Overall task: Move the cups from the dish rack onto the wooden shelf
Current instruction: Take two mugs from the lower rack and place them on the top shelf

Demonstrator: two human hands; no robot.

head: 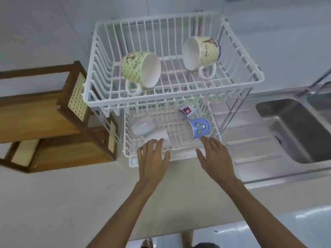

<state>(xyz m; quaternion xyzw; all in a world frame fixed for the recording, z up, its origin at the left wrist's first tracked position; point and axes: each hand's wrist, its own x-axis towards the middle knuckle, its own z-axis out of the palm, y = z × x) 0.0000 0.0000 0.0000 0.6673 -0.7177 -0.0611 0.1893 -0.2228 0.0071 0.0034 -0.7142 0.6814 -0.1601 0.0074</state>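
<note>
Both hands reach forward over the pale countertop (62, 203) to the front edge of the white wire dish rack (258, 76). The left hand (152, 158) has its fingers spread and laid over the lower tier's front rail, its fingertips touching a white cup (158, 140) lying on its side just behind the wire; it is not closed around anything. The right hand (215, 156), also loose and empty, hovers at the same rail with its fingertips just short of the blue cup (199, 128), which lies on its side at about 12 o'clock from that hand. Another white cup (143, 126) lies toward 11 o'clock of the left hand, and a small cup with an orange label (187, 111) sits farther back, under the upper tier. The upper tier overhangs the lower one, leaving only the front strip open from above. Up there, two green-patterned mugs lie tipped: the left mug (141, 68) and the right mug (200, 52), well apart with bare wire between them. The wooden shelf (44, 119) stands just beside the rack at 9 o'clock, its boards bare. The steel sink (295, 131) lies at 3 o'clock.
</note>
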